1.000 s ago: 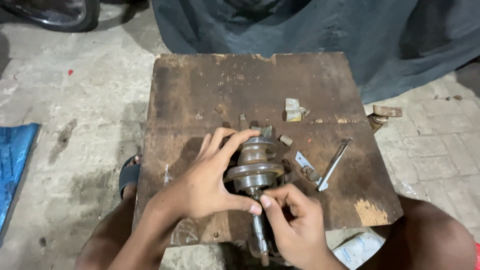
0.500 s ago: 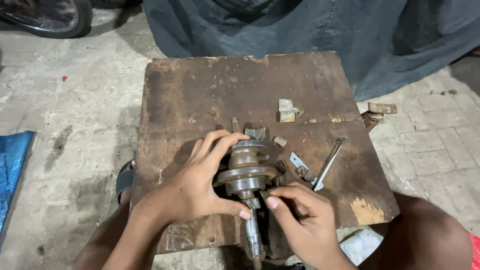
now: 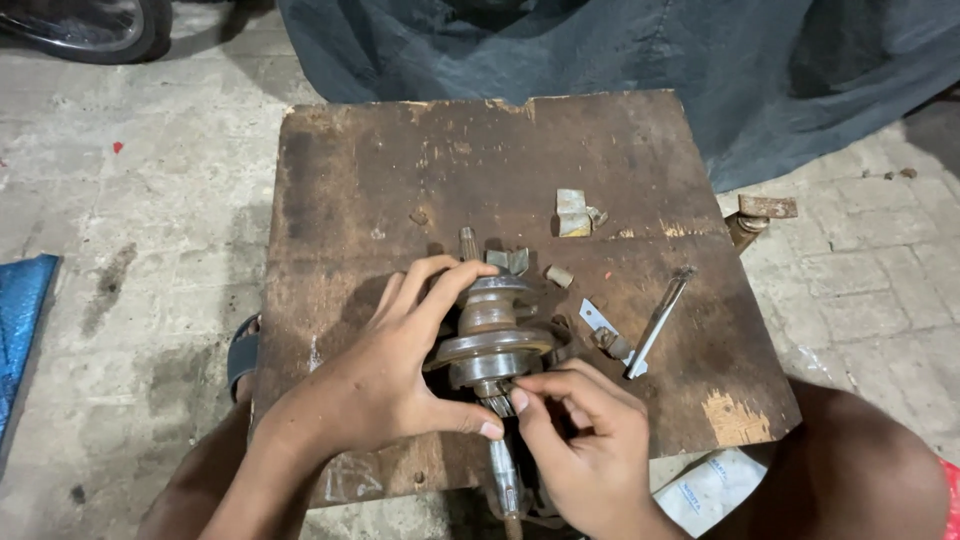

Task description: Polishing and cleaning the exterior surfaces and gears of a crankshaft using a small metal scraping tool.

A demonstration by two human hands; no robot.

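- The crankshaft (image 3: 490,335) is a worn, grey-brown metal assembly — round stacked webs in the middle, a thin shaft running toward the person and a short stub pointing away. It lies on the near half of the wooden board (image 3: 400,180), close to its front edge, with the long shaft reaching past that edge.
- The left hand (image 3: 385,385) is curled around the left side of the webs, fingers spread over the top and thumb pressed under the lower web — a firm grip.
- The right hand (image 3: 585,445) is partly closed, its thumb and forefinger pinched at the shaft just below the webs; what lies between the fingertips is too small to tell.
- Just right of the crankshaft lie a slim metal rod (image 3: 660,318) and a small flat bracket (image 3: 600,325); farther up the board sit some folded metal scraps (image 3: 575,212).
- The board is dark, stained and chipped, resting over a pale paved floor (image 3: 130,200). A dark tarpaulin (image 3: 620,60) hangs behind it, and a tyre (image 3: 90,30) shows at the top left.
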